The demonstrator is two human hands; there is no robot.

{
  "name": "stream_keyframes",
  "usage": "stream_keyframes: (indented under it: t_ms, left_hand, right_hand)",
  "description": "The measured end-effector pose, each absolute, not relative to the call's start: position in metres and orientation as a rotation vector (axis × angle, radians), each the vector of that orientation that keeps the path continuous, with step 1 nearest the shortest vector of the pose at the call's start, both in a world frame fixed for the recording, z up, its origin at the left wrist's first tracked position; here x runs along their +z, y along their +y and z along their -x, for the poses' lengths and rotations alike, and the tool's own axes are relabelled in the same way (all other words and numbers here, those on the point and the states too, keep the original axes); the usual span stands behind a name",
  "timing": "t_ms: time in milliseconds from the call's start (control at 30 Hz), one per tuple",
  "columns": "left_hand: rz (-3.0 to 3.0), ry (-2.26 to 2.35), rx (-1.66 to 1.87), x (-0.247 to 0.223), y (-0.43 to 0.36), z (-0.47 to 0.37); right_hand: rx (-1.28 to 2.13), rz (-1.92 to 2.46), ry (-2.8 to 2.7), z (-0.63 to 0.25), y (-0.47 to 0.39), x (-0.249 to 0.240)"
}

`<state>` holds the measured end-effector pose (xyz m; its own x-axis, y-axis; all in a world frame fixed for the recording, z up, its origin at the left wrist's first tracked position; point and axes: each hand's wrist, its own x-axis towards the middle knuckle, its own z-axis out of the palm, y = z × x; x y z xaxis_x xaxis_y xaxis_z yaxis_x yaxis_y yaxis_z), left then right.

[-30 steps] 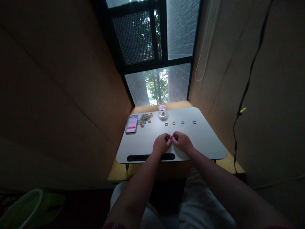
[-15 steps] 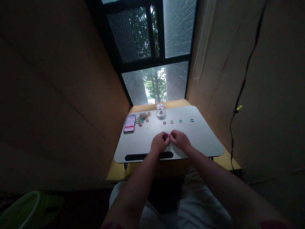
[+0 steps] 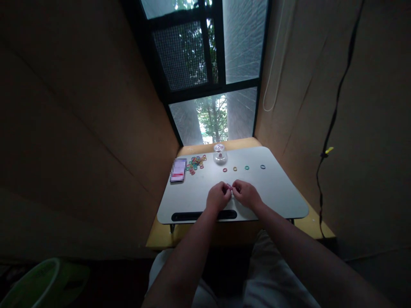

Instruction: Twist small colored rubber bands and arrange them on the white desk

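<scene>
My left hand [image 3: 218,196] and my right hand [image 3: 246,193] meet above the white lap table [image 3: 192,199]. Both are closed, pinching a small pinkish-purple hair tie [image 3: 229,186] between the fingertips; the fingers cover part of it. Beyond them lies a spaced row of small ring-shaped hair ties: a red one [image 3: 225,170], a yellow one [image 3: 235,169], a green one [image 3: 247,167] and a dark blue one [image 3: 263,167]. A loose pile of mixed-colour hair ties [image 3: 196,162] sits at the back left.
A clear round jar [image 3: 220,157] stands at the back of the lap table. Left of the pile rests a phone [image 3: 178,171] with a blurred screen. A black slot [image 3: 188,216] runs along the near edge. Walls flank both sides, and a green bucket [image 3: 41,282] is at lower left.
The whole view has shifted slightly, so everything sits a little lower and to the right. Both hands keep their pinch on the hair tie, with a bit more of it showing.
</scene>
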<state>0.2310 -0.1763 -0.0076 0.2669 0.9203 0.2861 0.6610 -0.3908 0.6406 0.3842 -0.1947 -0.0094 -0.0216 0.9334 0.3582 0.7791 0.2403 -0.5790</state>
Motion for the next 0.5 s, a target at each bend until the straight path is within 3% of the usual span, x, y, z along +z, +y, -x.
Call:
stream_keyframes:
  t_ms: [500]
  left_hand:
    - [-2.147,1.454,0.828,-0.0041,-0.1791,-0.2307]
  right_hand:
    - [0.273,1.569,-1.879,-0.3844,-0.1940,-0.0104]
